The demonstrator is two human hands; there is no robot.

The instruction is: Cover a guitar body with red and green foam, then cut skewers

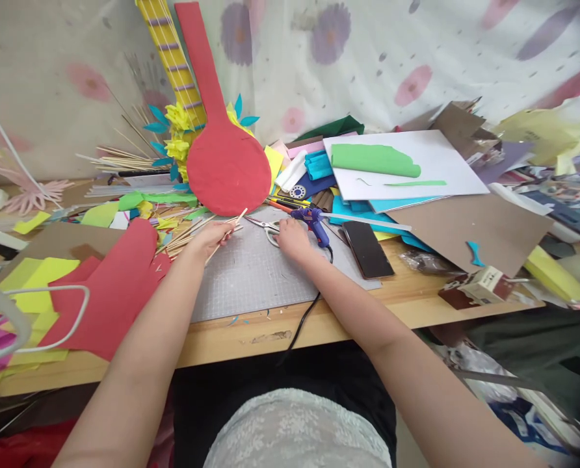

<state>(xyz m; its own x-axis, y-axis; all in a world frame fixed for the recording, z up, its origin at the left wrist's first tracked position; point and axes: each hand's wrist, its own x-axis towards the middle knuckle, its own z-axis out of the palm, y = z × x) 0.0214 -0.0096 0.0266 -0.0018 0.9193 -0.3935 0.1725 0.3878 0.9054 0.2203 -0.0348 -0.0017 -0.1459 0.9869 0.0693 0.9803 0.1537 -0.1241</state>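
My left hand (214, 238) is closed around a few thin wooden sticks (242, 216), whose ends poke out past the fingers. To the right, my right hand (292, 238) has its fingers closed on the handle of a pair of scissors (261, 223), with the blades pointing left towards my left hand. Just beyond that hand lies a blue glue gun (314, 224) with a white glue stick out of its back. Both hands are over the grey cutting mat (251, 279). More loose wooden sticks (185, 239) lie left of my left hand.
A red, round-bodied paper shape with a long neck (229, 169) stands behind the mat, before a yellow strung neck (173, 62). Red paper (119, 292) lies left. A black phone (368, 249), a white board (392, 188) with green foam, and brown cardboard (465, 224) lie right.
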